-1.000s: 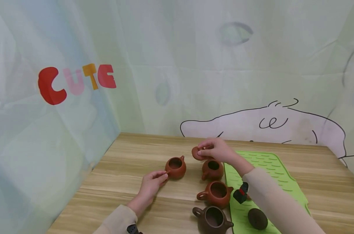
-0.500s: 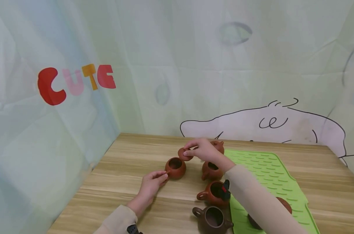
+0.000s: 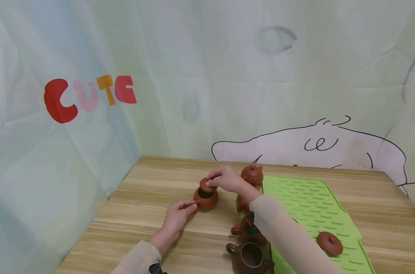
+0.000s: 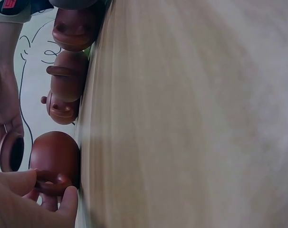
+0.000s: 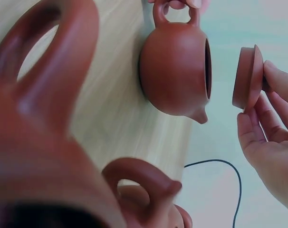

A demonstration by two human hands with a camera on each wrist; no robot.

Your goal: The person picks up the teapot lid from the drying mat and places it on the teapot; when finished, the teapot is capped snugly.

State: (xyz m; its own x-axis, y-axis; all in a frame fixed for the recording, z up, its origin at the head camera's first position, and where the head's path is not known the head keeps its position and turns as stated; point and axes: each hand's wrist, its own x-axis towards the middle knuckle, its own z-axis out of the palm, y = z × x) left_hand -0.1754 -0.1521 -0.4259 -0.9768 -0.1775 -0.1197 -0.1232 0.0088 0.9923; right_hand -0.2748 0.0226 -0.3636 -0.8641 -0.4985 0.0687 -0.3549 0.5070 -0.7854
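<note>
A reddish-brown clay teapot [image 3: 209,203] stands upright on the wooden table, its top uncovered. My left hand [image 3: 176,220] pinches its handle [image 4: 53,186] between thumb and fingers. With my right hand [image 3: 227,179] I hold a round teapot lid [image 3: 206,185] by its knob, over the far side of the opening. In the right wrist view a gap separates that lid [image 5: 248,78] from the teapot's rim [image 5: 208,69], and its flange faces the opening. The knob is mostly hidden by my fingers.
Right of the teapot runs a row: a lidded red teapot [image 3: 252,176], two red teapots partly behind my right arm, and a dark brown teapot [image 3: 251,260] without a lid. Beyond lies a green ridged mat [image 3: 317,198] bearing a red lid [image 3: 330,243]. A printed curtain [image 3: 207,95] borders the table.
My right hand has carried the lid leftward from above the row to over the teapot. My left hand has stayed on the handle. The lidded teapot and the mat's red lid have come into sight.
</note>
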